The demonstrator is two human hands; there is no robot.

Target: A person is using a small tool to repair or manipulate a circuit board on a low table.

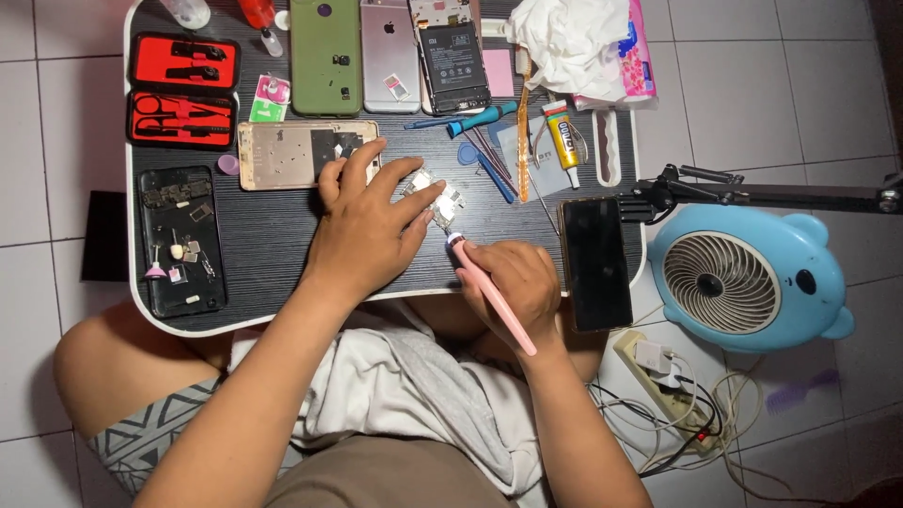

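My left hand (365, 226) presses its fingertips on a small metal phone part (435, 196) lying on the black lap table (273, 240). My right hand (513, 282) grips a pink pen-shaped tool (491, 293) whose tip touches that part from below. A gold phone frame (287, 153) lies just behind my left hand.
Red tool case (181, 92) and an opened phone shell with small parts (179, 240) sit at the left. Several phones (324, 52) line the back, with screwdrivers, a glue tube (562, 141) and cloth. A black phone (595, 263) lies right; a blue fan (748, 277) and power strip stand on the floor.
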